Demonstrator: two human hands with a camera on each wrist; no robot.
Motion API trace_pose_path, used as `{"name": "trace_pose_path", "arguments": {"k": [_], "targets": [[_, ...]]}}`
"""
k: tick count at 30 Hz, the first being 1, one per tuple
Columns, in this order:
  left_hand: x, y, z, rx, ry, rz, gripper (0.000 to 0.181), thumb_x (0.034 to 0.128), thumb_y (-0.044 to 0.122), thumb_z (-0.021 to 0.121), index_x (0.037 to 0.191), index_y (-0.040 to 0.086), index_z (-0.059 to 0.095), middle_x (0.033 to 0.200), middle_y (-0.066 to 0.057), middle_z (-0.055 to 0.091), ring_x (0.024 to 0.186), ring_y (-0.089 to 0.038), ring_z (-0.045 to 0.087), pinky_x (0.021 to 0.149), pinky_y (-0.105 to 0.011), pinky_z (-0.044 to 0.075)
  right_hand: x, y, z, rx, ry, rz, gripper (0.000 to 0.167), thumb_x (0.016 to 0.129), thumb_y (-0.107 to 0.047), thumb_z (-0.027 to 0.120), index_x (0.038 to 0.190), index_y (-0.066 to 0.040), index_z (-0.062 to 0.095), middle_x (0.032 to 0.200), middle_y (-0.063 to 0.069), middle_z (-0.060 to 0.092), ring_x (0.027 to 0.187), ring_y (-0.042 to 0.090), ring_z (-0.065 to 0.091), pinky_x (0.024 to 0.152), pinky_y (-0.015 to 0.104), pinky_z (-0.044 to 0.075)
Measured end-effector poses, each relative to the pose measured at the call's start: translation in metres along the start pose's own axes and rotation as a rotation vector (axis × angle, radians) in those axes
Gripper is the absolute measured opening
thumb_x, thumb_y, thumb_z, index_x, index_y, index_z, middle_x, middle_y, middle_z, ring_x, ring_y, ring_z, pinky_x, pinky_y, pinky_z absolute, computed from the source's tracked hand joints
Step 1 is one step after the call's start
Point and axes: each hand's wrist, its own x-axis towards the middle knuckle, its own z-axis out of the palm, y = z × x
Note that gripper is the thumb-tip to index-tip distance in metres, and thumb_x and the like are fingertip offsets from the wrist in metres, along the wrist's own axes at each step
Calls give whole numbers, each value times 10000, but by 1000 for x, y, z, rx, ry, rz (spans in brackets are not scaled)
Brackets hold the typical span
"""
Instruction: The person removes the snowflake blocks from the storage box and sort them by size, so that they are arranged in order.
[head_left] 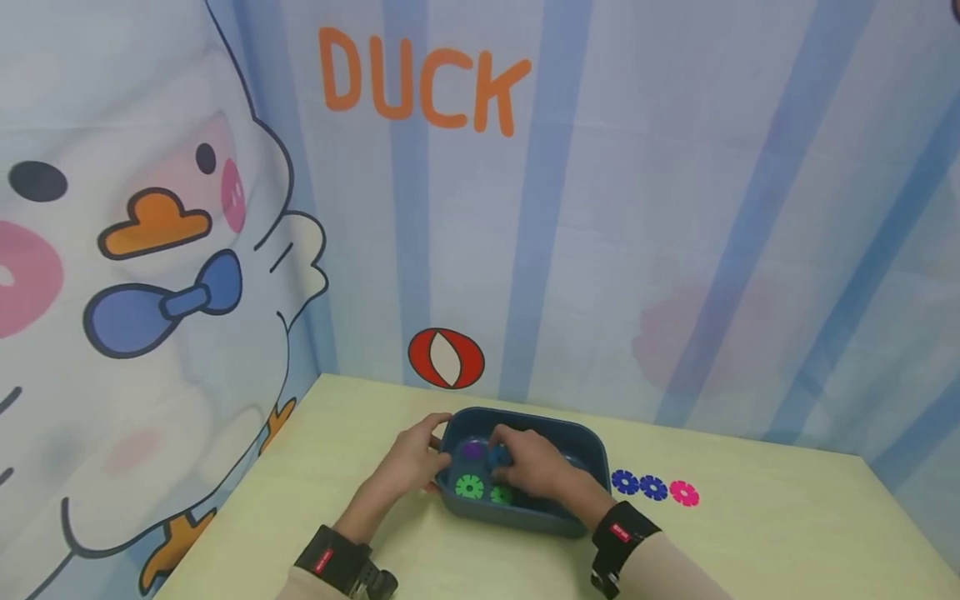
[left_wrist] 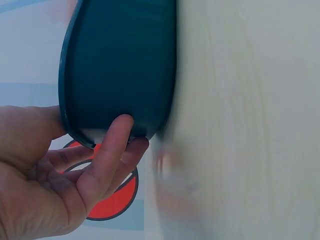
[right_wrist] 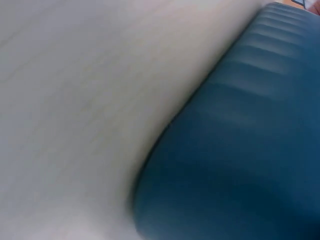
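Observation:
A dark blue-green plastic bin (head_left: 517,518) stands on the table. My left hand (head_left: 408,460) grips its left end, thumb at the rim and fingers against the outer wall; the left wrist view shows this hand (left_wrist: 75,175) on the bin's end (left_wrist: 120,60). Reaching inside, my right hand (head_left: 536,464) pinches a blue notched disc (head_left: 498,456) between thumb and fingers. Near it in the bin lie a green notched disc (head_left: 469,487), a second green disc (head_left: 501,495) and a purple piece (head_left: 472,451). The right wrist view shows the bin's side (right_wrist: 240,150), with my right hand out of sight.
On the table (head_left: 750,542), right of the bin, two blue notched discs (head_left: 639,485) and a pink one (head_left: 684,493) lie in a row. A printed curtain (head_left: 615,208) with a duck figure hangs behind and to the left.

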Motion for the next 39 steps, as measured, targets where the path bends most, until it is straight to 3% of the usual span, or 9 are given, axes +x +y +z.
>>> {"name": "trace_pose_path", "arguments": {"k": [7, 14, 27, 35, 39], "targets": [[0, 0, 1, -13, 2, 2, 688, 919, -87, 642, 1568, 27, 446, 1120, -245, 668, 752, -248, 732, 519, -393, 664, -10, 7, -10, 79, 31, -22, 313, 940, -95, 791, 1214, -97, 640, 994, 62, 712, 844, 164, 637, 746, 391, 581], [-2, 0, 4, -22, -3, -7, 683, 925, -82, 647, 1569, 36, 451, 1146, -263, 666, 761, -252, 737, 528, -393, 669, -21, 16, -16, 132, 13, -23, 325, 956, -102, 778, 1248, -83, 636, 1009, 37, 709, 851, 138, 625, 737, 332, 566], [0, 2, 2, -17, -3, -19, 680, 939, -75, 650, 1577, 44, 447, 1138, -241, 663, 732, -264, 733, 535, -391, 670, -42, 27, -58, 210, 29, -16, 311, 988, -75, 721, 1291, -75, 649, 1056, 33, 663, 859, 157, 582, 755, 284, 535], [1, 3, 2, -14, -1, -17, 675, 940, -75, 645, 1575, 38, 448, 1144, -252, 656, 721, -255, 721, 545, -394, 674, -54, 36, -70, 255, 59, 11, 341, 1004, -81, 704, 1329, -28, 618, 746, -8, 493, 662, 118, 453, 623, 256, 430], [1, 2, 2, -6, -4, -16, 672, 941, -74, 646, 1574, 34, 447, 1141, -254, 659, 724, -243, 720, 542, -392, 673, -61, 41, -73, 288, 67, 34, 351, 1002, -84, 709, 1331, -23, 601, 681, -34, 412, 608, 104, 402, 593, 253, 393]]}}
